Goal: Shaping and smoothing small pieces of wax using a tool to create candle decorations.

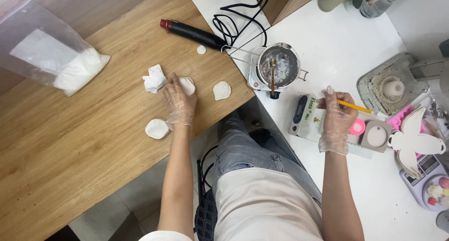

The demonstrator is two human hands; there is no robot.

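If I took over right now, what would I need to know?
Left hand, gloved, rests flat on a white shell-shaped piece on the wooden table.
Right hand, gloved, holds a yellow stick over the grey round mould.
Two more white shell pieces lie loose on the wood.
The small melting pot sits on its warmer with a spoon in it.
The grey mould looks filled.

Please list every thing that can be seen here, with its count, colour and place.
shell-shaped casts: four, white, wooden table
crumpled tissue: one, white, beside left hand
plastic bag of powder: one, clear, table's far left
heat tool: one, black and red, table's far edge
melting pot: one, metal, white counter
silicone moulds: pink and brown, right
bird cutout: one, cream, right
left hand: gloved, on a cast
right hand: gloved, holding yellow stick
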